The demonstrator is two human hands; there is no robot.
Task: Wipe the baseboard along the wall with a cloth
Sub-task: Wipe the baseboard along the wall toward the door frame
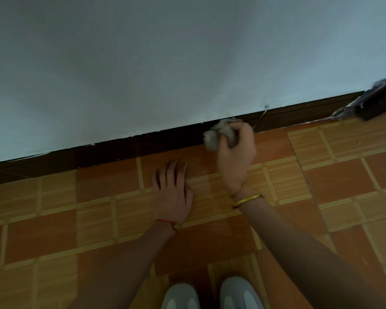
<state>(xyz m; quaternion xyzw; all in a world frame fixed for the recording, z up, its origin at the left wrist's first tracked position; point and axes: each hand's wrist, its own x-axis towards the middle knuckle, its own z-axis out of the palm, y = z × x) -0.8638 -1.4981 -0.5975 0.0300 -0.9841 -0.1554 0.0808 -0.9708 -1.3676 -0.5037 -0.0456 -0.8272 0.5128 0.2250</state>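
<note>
At the foot of the wall, the right hand [235, 150] grips a bunched grey cloth [218, 134], fingers curled round it, pressing it against the dark baseboard [120, 148]. Left hand [173, 190] lies flat, fingers straight, on the orange tiled floor [321, 175] just beside the baseboard.

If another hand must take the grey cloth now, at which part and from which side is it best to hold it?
Probably the free bunch of the grey cloth that sticks out to the left of the right hand, approached from the left, over the tiled floor. The right hand's fingers already wrap its right part, and the dark baseboard blocks the far side. The left hand lies flat nearby.
</note>
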